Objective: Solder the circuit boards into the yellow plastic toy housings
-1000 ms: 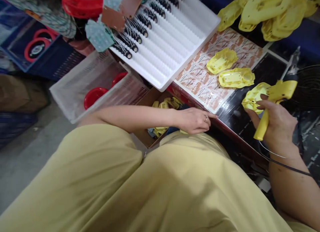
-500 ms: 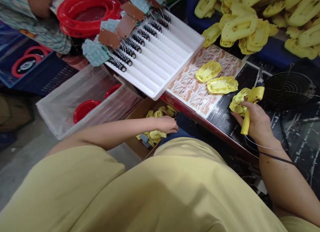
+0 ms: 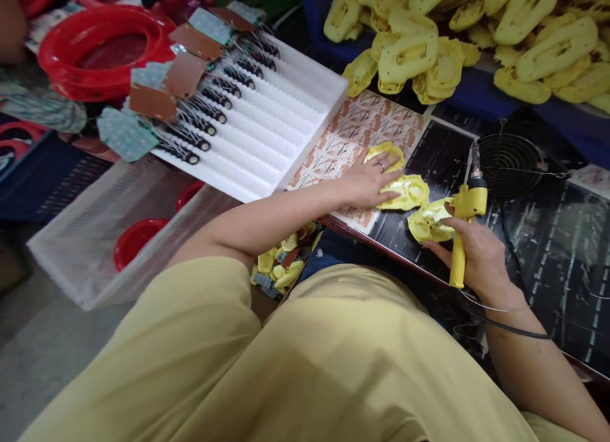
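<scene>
My left hand (image 3: 369, 178) lies flat, fingers spread, on two yellow plastic shells (image 3: 407, 191) that rest on the patterned sheet (image 3: 343, 143) at the bench edge. My right hand (image 3: 474, 254) is wrapped round the yellow handle of a soldering iron (image 3: 464, 223) with its tip pointing up, and its fingers also touch a third yellow shell (image 3: 426, 221) on the black mat (image 3: 548, 239).
A white ridged tray (image 3: 281, 127) holds black parts wired to small circuit boards. Red rings (image 3: 98, 51) lie far left, a clear crate (image 3: 90, 239) with red discs lower left, a box of yellow parts (image 3: 283, 267) below the bench, a yellow shell heap (image 3: 476, 42) behind, a wire stand (image 3: 509, 166).
My left hand has come up out of the box below the bench and now rests on the yellow shells on the sheet. The view has swung left and down.
</scene>
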`<state>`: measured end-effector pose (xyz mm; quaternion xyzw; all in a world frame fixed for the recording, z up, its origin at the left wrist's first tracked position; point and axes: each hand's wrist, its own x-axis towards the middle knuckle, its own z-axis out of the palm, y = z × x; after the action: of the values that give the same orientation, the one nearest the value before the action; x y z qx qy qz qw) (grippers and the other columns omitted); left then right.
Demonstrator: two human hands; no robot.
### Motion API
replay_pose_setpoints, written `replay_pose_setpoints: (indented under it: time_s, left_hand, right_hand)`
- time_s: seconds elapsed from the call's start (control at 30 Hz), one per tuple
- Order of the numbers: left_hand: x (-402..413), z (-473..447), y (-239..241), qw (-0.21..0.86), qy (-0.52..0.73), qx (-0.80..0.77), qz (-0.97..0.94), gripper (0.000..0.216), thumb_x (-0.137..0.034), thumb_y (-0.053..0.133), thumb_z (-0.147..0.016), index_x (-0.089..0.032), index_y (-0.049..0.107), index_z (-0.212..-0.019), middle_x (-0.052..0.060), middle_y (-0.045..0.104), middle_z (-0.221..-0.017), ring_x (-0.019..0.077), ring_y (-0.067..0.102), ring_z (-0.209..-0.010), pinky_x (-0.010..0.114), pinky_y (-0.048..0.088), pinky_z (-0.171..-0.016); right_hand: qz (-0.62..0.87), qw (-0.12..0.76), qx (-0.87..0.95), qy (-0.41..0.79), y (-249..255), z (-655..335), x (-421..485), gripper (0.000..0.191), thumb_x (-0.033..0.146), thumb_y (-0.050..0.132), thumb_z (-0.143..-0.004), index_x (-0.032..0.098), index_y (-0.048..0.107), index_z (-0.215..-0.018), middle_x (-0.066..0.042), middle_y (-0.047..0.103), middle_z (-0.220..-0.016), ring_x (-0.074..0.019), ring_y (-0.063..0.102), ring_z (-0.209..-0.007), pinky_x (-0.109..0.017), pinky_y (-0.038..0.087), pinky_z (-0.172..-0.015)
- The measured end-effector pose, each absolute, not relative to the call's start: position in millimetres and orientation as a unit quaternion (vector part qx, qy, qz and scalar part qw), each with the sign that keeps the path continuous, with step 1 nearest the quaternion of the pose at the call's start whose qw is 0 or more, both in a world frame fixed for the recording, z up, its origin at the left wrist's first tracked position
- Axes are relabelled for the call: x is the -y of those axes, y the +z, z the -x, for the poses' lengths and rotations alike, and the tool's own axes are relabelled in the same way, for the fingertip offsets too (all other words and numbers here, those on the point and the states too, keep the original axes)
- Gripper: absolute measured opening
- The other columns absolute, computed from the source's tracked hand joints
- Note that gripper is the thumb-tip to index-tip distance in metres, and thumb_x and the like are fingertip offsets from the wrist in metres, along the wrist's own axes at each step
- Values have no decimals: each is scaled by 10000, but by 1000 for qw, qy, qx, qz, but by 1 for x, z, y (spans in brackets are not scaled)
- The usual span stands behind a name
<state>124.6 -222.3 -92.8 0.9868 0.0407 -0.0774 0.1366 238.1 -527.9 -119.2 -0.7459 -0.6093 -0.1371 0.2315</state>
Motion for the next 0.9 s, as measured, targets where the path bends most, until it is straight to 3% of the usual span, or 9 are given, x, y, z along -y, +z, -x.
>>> replay_pose_setpoints:
  time_s: [0.13,0.2,0.3,0.47,0.53,0.6,0.7,0.77,0.9]
  left_hand:
    - [235,-119,-99,134,-46,-10,-990,614,-529,489,-1144,-250,593,-1680,136,379,-1890,385,352,-1754,673,202,-1456]
    - [232,-125,-102,141,-30,-5,-989,619,-489,500,-1138,-216,587,-1687,176,410,-1867,389,380,-1740,677,214,-1453]
    - [223,-135,-104,153,-15,14,-988,632,-415,523,-1114,-186,575,-1701,206,455,-1834,402,420,-1720,699,233,-1443]
    - [220,-133,-103,150,-31,41,-987,617,-345,439,-1131,-163,567,-1706,196,395,-1867,388,330,-1772,713,182,-1449]
    - [225,-130,-101,145,-36,33,-988,616,-306,421,-1132,-177,554,-1719,189,378,-1875,396,292,-1787,732,190,-1438]
    - [231,-128,-97,141,-42,21,-989,623,-271,424,-1123,-207,548,-1730,180,379,-1877,407,317,-1776,739,237,-1420]
    - [238,-128,-87,137,-71,-17,-988,650,-247,461,-1102,-250,532,-1748,174,329,-1900,415,389,-1741,722,326,-1390]
    - [238,-128,-80,137,-97,-50,-985,667,-237,467,-1099,-252,509,-1764,185,267,-1919,410,411,-1730,709,338,-1390]
    - [232,-128,-76,135,-120,-46,-983,658,-241,406,-1120,-205,495,-1771,192,259,-1923,377,322,-1779,639,276,-1440]
  right_hand:
    - [706,253,654,-98,-109,-245,538,316,305,694,-1025,305,642,-1337,-62,803,-1130,-297,781,-988,-542,600,-1092]
    - [693,251,672,-70,-104,-251,545,323,248,631,-1023,297,621,-1342,-71,804,-1166,-300,783,-1031,-548,607,-1107]
    - [691,233,682,-60,-103,-257,561,338,168,570,-1014,282,629,-1327,-42,788,-1015,-273,771,-903,-502,651,-1028]
    - [691,195,689,-97,-110,-256,578,319,155,629,-1047,318,695,-1312,23,760,-870,-235,742,-764,-569,604,-1176]
    - [673,198,700,-129,-110,-249,573,289,161,673,-1060,313,709,-1304,27,753,-847,-216,731,-733,-504,641,-1103]
    - [649,207,714,-163,-110,-237,561,278,130,677,-1064,292,717,-1287,31,727,-798,-192,694,-668,-381,664,-885]
    - [644,234,697,-211,-110,-219,539,263,112,745,-1037,257,721,-1256,23,736,-807,-156,645,-600,-288,554,-612]
    - [660,263,672,-209,-110,-214,533,278,125,782,-1017,253,716,-1255,8,777,-893,-146,677,-631,-279,537,-604]
    - [678,270,673,-121,-109,-232,545,250,141,653,-1055,274,681,-1265,-29,811,-1067,-189,761,-771,-336,590,-743]
